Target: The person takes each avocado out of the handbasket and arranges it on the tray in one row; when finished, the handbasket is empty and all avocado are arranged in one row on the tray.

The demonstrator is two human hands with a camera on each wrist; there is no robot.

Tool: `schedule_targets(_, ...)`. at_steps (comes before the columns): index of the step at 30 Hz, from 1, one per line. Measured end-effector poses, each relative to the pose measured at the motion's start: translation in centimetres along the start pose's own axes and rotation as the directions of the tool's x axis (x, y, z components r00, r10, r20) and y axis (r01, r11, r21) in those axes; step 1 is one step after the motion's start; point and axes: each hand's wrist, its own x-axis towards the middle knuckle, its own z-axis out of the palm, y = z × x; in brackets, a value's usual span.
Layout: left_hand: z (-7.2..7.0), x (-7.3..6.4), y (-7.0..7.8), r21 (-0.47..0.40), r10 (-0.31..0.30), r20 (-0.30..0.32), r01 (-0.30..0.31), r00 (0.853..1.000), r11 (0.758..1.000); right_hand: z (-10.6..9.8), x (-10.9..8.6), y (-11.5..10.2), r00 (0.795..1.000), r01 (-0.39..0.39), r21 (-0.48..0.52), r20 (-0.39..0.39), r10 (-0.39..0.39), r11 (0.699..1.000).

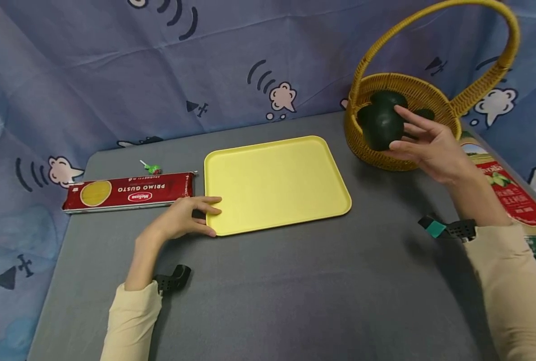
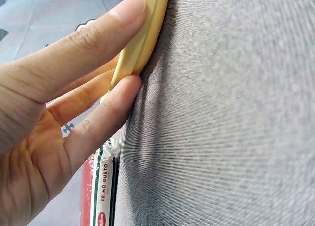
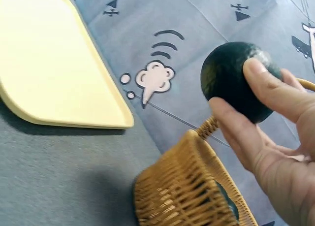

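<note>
A yellow tray (image 1: 277, 185) lies on the grey table. My left hand (image 1: 184, 218) grips its near left corner, with the thumb on the outer side and fingers over the rim; in the left wrist view the thumb (image 2: 130, 14) presses the tray's edge. In my right hand (image 1: 435, 145) is a dark green, smooth, rounded avocado (image 1: 382, 125), pinched between thumb and fingers. The right wrist view shows the avocado (image 3: 234, 80) raised above the wicker basket (image 3: 172, 186). More dark green avocados (image 1: 387, 98) sit inside the basket (image 1: 355, 135), partly hidden by the held one.
Left of the tray lies a red spaghetti pack (image 1: 128, 193), with a green-wrapped lollipop (image 1: 152, 168) behind it. The basket's tall handle (image 1: 430, 12) arches at the back right. A large red and green bag (image 1: 516, 190) lies beyond my right forearm. Patterned blue cloth (image 1: 232, 60) hangs behind.
</note>
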Motion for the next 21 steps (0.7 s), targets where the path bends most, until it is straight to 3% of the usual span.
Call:
schedule_targets(9, 0.0, 0.0, -0.1, 0.013, 0.007, -0.002, -0.006, 1.000, 1.000, 1.2, 0.0, 2.4, 0.985, 0.043, 0.008, 0.165, -0.043, 0.999)
schedule_targets(16, 0.1, -0.1, 0.0, 0.000, 0.011, -0.002, -0.011, 1.000, 1.000, 2.2, 0.6, 4.6, 0.976, 0.009, -0.042, 0.216, 0.001, 0.999)
schedule_targets(21, 0.1, -0.1, 0.1, -0.007, 0.003, -0.013, -0.003, 1.000, 1.000, 3.4, 1.4, 5.9, 0.977, -0.057, -0.041, 0.205, 0.065, 0.997)
